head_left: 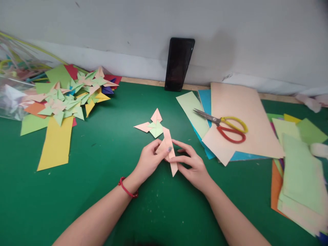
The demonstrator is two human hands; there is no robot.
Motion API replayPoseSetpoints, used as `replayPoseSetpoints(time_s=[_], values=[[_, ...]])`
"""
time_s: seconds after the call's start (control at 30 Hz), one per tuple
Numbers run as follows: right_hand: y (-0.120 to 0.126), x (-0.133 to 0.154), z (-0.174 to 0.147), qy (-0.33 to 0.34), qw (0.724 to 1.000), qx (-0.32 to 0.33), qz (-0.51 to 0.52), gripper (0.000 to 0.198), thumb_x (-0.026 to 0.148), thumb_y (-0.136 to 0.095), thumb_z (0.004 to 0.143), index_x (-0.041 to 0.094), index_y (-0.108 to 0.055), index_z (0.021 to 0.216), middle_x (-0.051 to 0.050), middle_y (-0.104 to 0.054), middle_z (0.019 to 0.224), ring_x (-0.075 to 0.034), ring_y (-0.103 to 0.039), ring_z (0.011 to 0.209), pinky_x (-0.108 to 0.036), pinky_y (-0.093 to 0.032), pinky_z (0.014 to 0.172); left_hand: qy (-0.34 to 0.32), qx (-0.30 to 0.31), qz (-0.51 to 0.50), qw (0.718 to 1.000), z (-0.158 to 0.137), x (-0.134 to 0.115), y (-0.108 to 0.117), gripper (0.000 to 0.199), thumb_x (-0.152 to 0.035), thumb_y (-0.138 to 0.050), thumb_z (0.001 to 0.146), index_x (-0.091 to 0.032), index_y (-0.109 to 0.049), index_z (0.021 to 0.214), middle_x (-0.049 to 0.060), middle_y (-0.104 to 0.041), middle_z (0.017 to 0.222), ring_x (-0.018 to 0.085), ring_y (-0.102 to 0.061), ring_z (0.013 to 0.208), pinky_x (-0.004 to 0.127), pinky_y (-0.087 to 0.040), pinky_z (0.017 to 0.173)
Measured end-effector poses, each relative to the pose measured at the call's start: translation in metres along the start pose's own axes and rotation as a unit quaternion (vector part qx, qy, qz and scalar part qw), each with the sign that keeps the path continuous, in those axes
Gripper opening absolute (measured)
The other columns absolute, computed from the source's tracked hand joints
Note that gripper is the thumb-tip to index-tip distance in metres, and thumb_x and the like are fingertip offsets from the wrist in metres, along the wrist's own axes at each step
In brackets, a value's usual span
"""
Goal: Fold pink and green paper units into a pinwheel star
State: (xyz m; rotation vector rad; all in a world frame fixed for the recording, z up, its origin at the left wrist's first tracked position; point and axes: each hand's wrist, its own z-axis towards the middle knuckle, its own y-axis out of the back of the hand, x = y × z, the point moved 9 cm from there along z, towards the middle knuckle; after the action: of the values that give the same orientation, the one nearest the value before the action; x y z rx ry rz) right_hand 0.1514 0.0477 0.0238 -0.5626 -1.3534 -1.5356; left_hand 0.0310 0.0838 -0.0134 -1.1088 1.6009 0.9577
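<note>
Between my two hands is a folded strip of peach paper [167, 140], crossed near its middle by a second flap pointing left. My left hand [151, 157] pinches it, the thumb pressed on top. The fingers of my right hand [192, 165] are closed about its right edge and lower end. Just beyond, on the green table, lies a folded paper piece [155, 129] with a pale green centre and peach points. Its right side is partly hidden by the strip.
A black phone [179, 65] leans against the wall. Scissors [220, 123] with yellow and red handles lie on peach sheets [241, 102]. Folded paper stars [64, 99] are heaped at the left beside a plastic bag [12, 99]. Coloured paper sheets [302, 174] are stacked at right.
</note>
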Motion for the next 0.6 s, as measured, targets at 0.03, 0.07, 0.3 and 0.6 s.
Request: replayPoseSetpoints(time_s=[0.03,0.07,0.3,0.6], values=[[-0.0007,0.0,-0.0002,0.004,1.0,0.003,-0.003,0.026,0.012,-0.056,0.08,0.031,-0.068,0.092,-0.001,-0.047,0.132,-0.021,-0.048,0.115,-0.039,-0.048,0.086,0.0,-0.003,0.002,1.0,0.0002,0.0,0.0005,0.024,-0.038,-0.059,0.077,-0.015,-0.054,0.072,-0.005,-0.047,0.062,0.008,-0.042,0.055,0.019,-0.033,0.05],[-0.0006,-0.0005,-0.0005,0.004,1.0,0.002,-0.003,0.026,0.012,-0.057,0.08,0.031,-0.068,0.093,-0.002,-0.047,0.131,-0.021,-0.048,0.115,-0.039,-0.048,0.087,0.001,0.0,0.003,1.0,0.0003,0.0004,-0.0002,0.025,-0.039,-0.059,0.077,-0.015,-0.053,0.07,-0.005,-0.045,0.061,0.007,-0.039,0.053,0.019,-0.031,0.049],[0.0072,-0.0076,-0.0013,-0.028,0.999,-0.029,0.017,0.019,0.017,-0.06,0.079,0.031,-0.068,0.089,-0.002,-0.056,0.121,-0.021,-0.053,0.107,-0.04,-0.049,0.084,0.013,0.032,-0.005,0.999,0.0002,0.0038,-0.005,0.026,-0.04,-0.061,0.075,-0.015,-0.054,0.071,-0.004,-0.045,0.062,0.008,-0.04,0.056,0.02,-0.032,0.051],[0.0014,-0.0034,-0.0002,0.002,1.0,-0.005,-0.022,0.027,0.016,-0.057,0.08,0.036,-0.068,0.094,0.0,-0.053,0.125,-0.022,-0.048,0.112,-0.041,-0.049,0.084,0.016,0.027,-0.02,0.999,0.0006,0.0048,-0.0056,0.026,-0.039,-0.063,0.073,-0.015,-0.054,0.069,-0.003,-0.05,0.062,0.009,-0.046,0.056,0.019,-0.036,0.05]])
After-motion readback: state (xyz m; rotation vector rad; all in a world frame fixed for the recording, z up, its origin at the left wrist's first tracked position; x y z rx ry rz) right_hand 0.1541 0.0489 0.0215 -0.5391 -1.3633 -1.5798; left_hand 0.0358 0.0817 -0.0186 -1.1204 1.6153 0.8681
